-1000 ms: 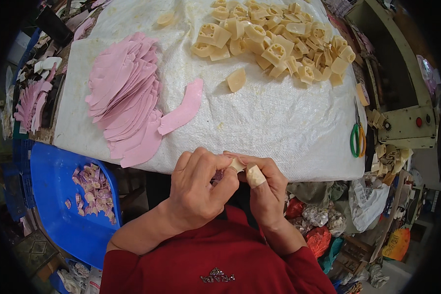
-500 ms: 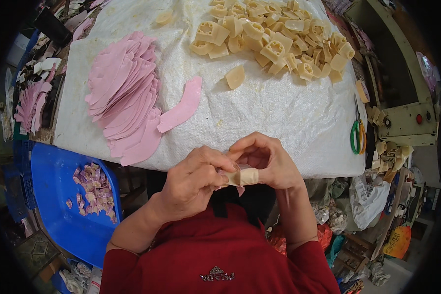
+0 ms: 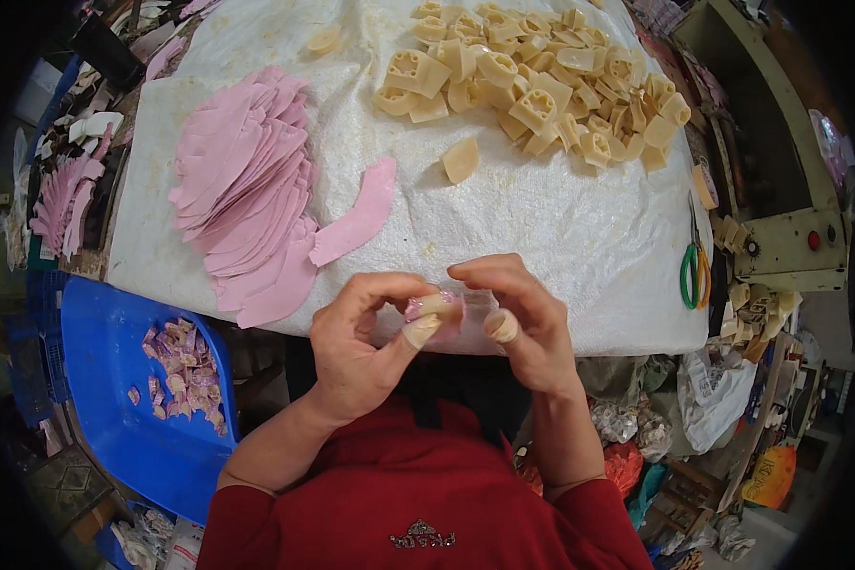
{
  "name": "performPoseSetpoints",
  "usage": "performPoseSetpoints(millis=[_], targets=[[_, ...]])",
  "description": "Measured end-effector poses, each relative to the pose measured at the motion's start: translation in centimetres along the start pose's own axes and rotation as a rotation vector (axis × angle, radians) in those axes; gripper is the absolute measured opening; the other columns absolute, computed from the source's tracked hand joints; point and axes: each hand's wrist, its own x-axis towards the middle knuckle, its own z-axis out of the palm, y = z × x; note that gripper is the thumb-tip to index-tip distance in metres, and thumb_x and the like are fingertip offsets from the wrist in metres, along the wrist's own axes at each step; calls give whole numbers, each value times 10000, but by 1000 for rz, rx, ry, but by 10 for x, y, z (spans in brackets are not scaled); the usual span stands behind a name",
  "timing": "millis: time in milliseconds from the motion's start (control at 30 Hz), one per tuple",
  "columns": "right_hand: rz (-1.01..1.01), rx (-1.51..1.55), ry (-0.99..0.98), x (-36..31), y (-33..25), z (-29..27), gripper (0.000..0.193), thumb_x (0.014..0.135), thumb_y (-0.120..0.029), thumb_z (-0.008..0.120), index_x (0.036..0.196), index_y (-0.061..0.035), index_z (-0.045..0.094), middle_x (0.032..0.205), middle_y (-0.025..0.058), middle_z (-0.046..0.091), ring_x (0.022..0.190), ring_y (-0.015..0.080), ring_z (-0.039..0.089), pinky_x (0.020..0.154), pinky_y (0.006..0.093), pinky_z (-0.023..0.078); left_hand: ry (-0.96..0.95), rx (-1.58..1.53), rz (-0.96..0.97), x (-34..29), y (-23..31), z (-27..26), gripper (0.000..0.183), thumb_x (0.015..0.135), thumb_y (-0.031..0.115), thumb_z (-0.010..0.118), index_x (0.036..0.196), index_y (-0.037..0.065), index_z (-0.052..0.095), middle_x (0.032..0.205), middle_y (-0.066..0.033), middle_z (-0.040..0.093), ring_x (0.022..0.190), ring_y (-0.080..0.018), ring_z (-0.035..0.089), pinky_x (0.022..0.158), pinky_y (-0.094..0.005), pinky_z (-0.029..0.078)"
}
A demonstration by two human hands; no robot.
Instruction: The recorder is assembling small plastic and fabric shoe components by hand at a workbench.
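Note:
My left hand (image 3: 363, 328) is closed on a small cream plastic block with a pink strip wrapped around part of it, shaped like a shoe heel (image 3: 435, 306). A beige cover sits on the left thumb. Just right of the piece, my right hand (image 3: 532, 328) is open, index finger and thumb apart, with a beige cover on the thumb tip. A translucent smear (image 3: 480, 306) shows between the piece and the right fingers; I cannot make out what it is. Both hands are over the table's near edge.
Overlapping curved pink pieces (image 3: 247, 190) lie left on the white woven sheet (image 3: 541, 228), one separate pink strip (image 3: 356, 214) beside them. Cream heel blocks (image 3: 541, 85) are heaped far right. Green-and-orange scissors (image 3: 695, 266) lie at right. A blue tub (image 3: 114, 380) holds several patterned pieces.
The right hand has come off the heel and its fingers have spread. The left hand has turned with the piece, raising it slightly and showing more of the pink wrap.

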Motion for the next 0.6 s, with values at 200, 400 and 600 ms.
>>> performPoseSetpoints(millis=[200, 400, 600], targets=[[-142, -296, 86, 1, -3, 14, 120, 877, -120, 569, 976, -51, 569, 935, 77, 539, 913, 245, 463, 826, 339, 390, -100, 104, 73, -2, -12, 6, 149, 774, 37, 726, 841, -6, 600, 904, -129, 667, 822, -161, 646, 724, -257, 500], [11, 42, 84, 4, -9, 12, 124, 820, -72, 605, 935, -59, 560, 937, 77, 543, 909, 254, 464, 815, 346, 384, -70, 105, -15, 0, -10, 6, 141, 780, 43, 720, 848, -3, 605, 900, -121, 667, 831, -162, 649, 730, -263, 502], [-310, -662, 126, 5, -12, 10, 164, 751, -116, 688, 861, -84, 571, 909, 66, 543, 898, 250, 466, 816, 339, 385, -128, 121, 40, -3, -6, 11, 158, 784, 122, 743, 854, 30, 636, 976, -128, 629, 892, -187, 610, 744, -287, 480]])
